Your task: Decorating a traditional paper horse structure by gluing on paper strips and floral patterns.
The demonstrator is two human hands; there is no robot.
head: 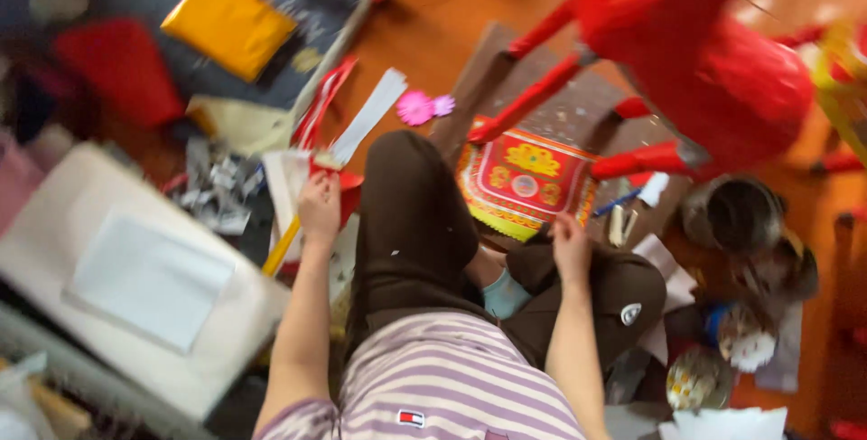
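Note:
I sit on the floor with my knees bent in dark brown trousers. My left hand (319,208) reaches down to the left of my knee and touches a pile of red and white paper pieces (302,169); whether it grips one is blurred. My right hand (569,243) rests at the near edge of a red and yellow patterned paper sheet (524,180) lying on a brown board (578,110). A long white paper strip (368,117) lies just beyond my left hand.
A big red paper figure with stick legs (695,51) stands over the board at the right. A yellow packet (228,21) and red cloth (122,70) lie at the back left, a white box (135,282) at the near left. Pink paper flowers (417,107) and round containers (736,214) lie around.

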